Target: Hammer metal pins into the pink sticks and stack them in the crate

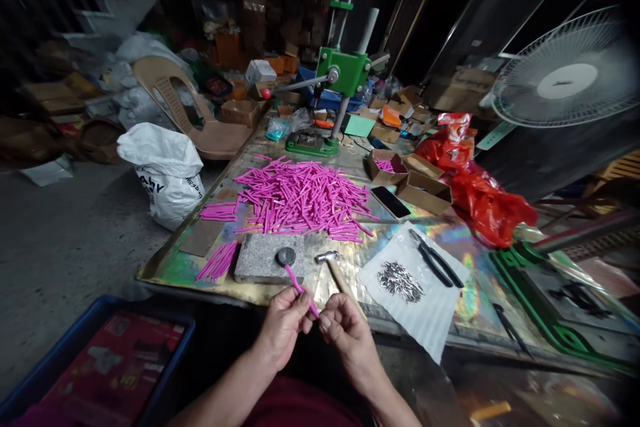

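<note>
Both hands meet at the table's front edge around one pink cord piece [294, 279]. My left hand [286, 317] pinches it partway along, and my right hand [345, 327] closes its fingers at the near end. The cord's far end reaches a round dark metal disc [286, 256] on a grey stone block [265, 248]. Whatever else the right fingertips may hold is hidden. Just beyond the right hand lies a hammer [330, 257] with a wooden handle. A large heap of pink cord pieces [305, 193] spreads behind the block, with a small bundle [219, 261] to its left.
On a white sheet [425, 330] at right lie small metal pins [400, 281] and black-handled pliers [435, 260]. Behind stand a phone [391, 202], cardboard boxes [425, 192] and a green press [343, 72]. A fan [567, 80] is at right, a white sack [165, 173] at left.
</note>
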`<state>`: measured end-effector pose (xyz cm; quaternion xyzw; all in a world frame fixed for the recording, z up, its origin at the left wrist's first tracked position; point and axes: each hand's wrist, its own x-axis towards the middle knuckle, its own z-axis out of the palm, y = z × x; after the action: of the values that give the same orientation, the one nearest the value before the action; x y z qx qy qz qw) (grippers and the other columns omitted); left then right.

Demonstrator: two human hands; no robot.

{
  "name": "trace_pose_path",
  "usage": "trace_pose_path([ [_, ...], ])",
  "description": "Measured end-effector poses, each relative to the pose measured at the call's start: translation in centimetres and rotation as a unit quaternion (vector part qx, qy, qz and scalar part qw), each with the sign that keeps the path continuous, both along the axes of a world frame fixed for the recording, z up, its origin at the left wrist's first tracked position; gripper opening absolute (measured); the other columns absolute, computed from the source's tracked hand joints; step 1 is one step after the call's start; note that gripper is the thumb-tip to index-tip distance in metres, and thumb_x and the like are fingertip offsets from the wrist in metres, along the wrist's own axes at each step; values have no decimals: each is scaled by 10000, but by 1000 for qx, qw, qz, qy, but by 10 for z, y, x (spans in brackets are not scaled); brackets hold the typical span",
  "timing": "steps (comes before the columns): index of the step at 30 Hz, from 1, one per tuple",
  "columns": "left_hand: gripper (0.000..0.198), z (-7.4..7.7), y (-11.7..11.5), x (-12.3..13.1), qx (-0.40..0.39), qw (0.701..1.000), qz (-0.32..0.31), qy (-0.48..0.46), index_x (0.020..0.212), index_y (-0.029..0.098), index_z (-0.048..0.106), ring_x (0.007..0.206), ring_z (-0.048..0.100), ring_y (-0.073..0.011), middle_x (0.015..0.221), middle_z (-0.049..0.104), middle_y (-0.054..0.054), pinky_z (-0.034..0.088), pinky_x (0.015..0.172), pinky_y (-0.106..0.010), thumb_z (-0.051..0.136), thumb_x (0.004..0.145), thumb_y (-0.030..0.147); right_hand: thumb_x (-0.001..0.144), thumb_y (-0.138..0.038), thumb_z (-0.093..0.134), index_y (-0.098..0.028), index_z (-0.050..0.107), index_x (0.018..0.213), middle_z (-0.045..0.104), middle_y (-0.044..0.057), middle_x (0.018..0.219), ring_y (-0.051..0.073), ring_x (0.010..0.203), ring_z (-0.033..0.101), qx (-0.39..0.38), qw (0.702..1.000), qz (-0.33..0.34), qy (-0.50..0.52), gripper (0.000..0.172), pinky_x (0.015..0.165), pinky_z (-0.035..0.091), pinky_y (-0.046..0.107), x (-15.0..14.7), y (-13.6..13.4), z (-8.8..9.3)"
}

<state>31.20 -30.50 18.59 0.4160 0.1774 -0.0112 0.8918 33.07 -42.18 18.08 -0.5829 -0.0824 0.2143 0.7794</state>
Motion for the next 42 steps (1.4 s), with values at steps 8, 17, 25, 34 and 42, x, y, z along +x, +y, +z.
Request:
trace_pose_path([
  [8,227,-3,1,-2,81,997,11,-12,708,135,574,421,409,-49,553,552,20,309,408,-174,655,650,340,701,-328,618,-215,419,801,406,-86,519,73,465,339,22,999,-31,15,250,467,258,204,0,2,-5],
  [17,207,2,6,0,77,996,36,0,707,140,570,533,522,-97,589,565,8,368,405,-162,674,633,303,659,-379,642,-210,440,808,395,-78,548,84,496,347,-13,999,-52,4,303,492,276,215,6,9,-11],
  [25,199,-2,31,12,119,986,113,-23,706,144,558,442,470,-61,558,584,22,320,386,-152,653,644,307,730,-458,541,-194,472,810,407,-63,544,86,482,344,-48,998,-42,5,284,459,263,206,6,2,-17],
  [34,117,-2,68,44,284,932,214,-70,627,166,591,363,426,-64,470,581,43,344,404,-188,653,592,258,712,-467,558,-187,498,723,409,-44,549,100,501,365,-76,995,-66,3,287,470,291,217,3,-7,-31],
  [42,64,-6,68,47,321,923,205,-64,623,183,601,390,452,-83,489,588,35,364,424,-198,626,602,238,714,-456,560,-191,496,681,411,-36,553,105,495,360,-93,993,-69,-9,274,455,288,219,4,-11,-35],
])
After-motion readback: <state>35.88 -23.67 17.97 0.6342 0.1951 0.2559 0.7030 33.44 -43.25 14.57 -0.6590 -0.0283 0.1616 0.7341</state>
